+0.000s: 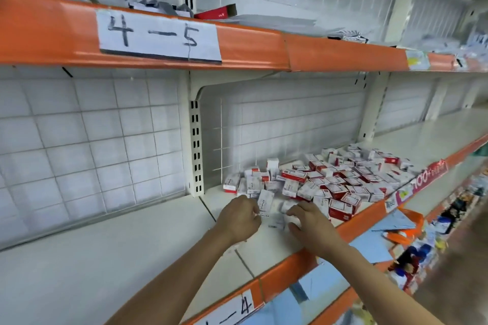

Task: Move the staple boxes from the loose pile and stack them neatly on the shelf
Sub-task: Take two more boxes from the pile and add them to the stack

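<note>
Head view: left hand [239, 215] curled, fingertips pinching a white box [265, 201] standing on end, long axis upright. Right hand [307, 219] just beside, fingers bent onto small boxes [286, 207] lying on the shelf [132, 258]. Pile [340, 179] lies beyond and right, nearer the right hand.

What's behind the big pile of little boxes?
Behind the pile of staple boxes there is a white wire grid panel at the back of the shelf. The pile hides the panel's bottom edge and whatever lies behind the boxes.
</note>
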The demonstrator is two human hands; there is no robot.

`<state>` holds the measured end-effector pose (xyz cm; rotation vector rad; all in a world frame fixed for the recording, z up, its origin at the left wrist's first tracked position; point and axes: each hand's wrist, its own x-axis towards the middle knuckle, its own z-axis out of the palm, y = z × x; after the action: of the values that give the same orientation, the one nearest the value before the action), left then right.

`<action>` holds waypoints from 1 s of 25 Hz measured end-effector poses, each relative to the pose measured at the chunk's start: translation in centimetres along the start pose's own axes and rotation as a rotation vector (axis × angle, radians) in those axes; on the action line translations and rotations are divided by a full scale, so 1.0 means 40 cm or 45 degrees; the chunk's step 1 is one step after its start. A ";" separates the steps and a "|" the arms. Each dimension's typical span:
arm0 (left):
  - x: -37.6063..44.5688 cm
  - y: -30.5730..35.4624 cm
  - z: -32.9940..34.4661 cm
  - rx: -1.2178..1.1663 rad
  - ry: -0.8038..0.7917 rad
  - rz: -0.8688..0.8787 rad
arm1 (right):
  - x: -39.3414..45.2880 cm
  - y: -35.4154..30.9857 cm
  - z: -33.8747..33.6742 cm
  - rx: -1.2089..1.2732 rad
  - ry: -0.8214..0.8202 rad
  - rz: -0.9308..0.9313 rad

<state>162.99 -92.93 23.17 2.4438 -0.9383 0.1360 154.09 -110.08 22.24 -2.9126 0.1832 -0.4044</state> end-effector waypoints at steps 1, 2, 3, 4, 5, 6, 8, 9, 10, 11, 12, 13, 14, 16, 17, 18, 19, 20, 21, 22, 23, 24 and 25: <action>0.024 0.004 0.011 -0.017 0.001 0.014 | 0.014 0.016 -0.001 0.009 0.018 0.016; 0.044 0.010 0.021 -0.032 0.000 0.024 | 0.025 0.031 -0.003 0.013 0.033 0.033; 0.063 0.016 0.029 -0.048 -0.003 0.034 | 0.035 0.047 -0.005 0.012 0.044 0.047; 0.084 0.026 0.040 -0.059 -0.010 0.047 | 0.047 0.069 -0.007 0.017 0.054 0.061; 0.106 0.036 0.051 -0.063 -0.013 0.059 | 0.058 0.093 -0.010 0.033 0.058 0.075; 0.127 0.048 0.061 -0.065 -0.013 0.067 | 0.070 0.118 -0.013 0.050 0.058 0.093; 0.171 0.073 0.084 -0.053 0.001 0.074 | 0.095 0.176 -0.018 0.064 0.052 0.129; 0.192 0.085 0.095 -0.044 0.017 0.070 | 0.108 0.206 -0.020 0.068 0.052 0.138; 0.211 0.093 0.104 -0.039 0.036 0.057 | 0.122 0.230 -0.022 0.072 0.045 0.148; 0.232 0.098 0.112 -0.034 0.056 0.037 | 0.137 0.252 -0.023 0.074 0.026 0.156; 0.257 0.105 0.121 -0.017 0.071 0.018 | 0.156 0.277 -0.025 0.073 0.002 0.153; 0.282 0.112 0.129 0.008 0.076 0.001 | 0.174 0.304 -0.026 0.066 -0.020 0.141; 0.307 0.121 0.136 0.037 0.069 -0.017 | 0.193 0.330 -0.029 0.062 -0.035 0.124; 0.355 0.137 0.150 0.113 0.023 -0.049 | 0.232 0.376 -0.039 0.080 -0.062 0.092; 0.375 0.145 0.158 0.152 -0.026 -0.063 | 0.250 0.395 -0.041 0.090 -0.078 0.074; 0.392 0.151 0.165 0.184 -0.096 -0.081 | 0.265 0.411 -0.042 0.092 -0.096 0.051; 0.405 0.154 0.172 0.212 -0.175 -0.104 | 0.279 0.421 -0.040 0.091 -0.120 0.034; 0.414 0.156 0.177 0.242 -0.235 -0.125 | 0.293 0.428 -0.038 0.088 -0.149 0.021; 0.422 0.161 0.183 0.273 -0.262 -0.148 | 0.306 0.437 -0.036 0.089 -0.176 0.001; 0.428 0.164 0.187 0.293 -0.261 -0.174 | 0.318 0.443 -0.035 0.082 -0.205 -0.020; 0.431 0.166 0.188 0.301 -0.241 -0.213 | 0.330 0.448 -0.035 0.066 -0.232 -0.034; 0.429 0.168 0.185 0.304 -0.213 -0.261 | 0.339 0.450 -0.036 0.034 -0.265 -0.040; 0.425 0.171 0.182 0.309 -0.188 -0.308 | 0.346 0.450 -0.035 0.011 -0.295 -0.050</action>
<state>170.74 -111.02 24.38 2.8019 -0.7126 -0.0176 165.20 -129.92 23.37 -2.9277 0.0891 -0.0708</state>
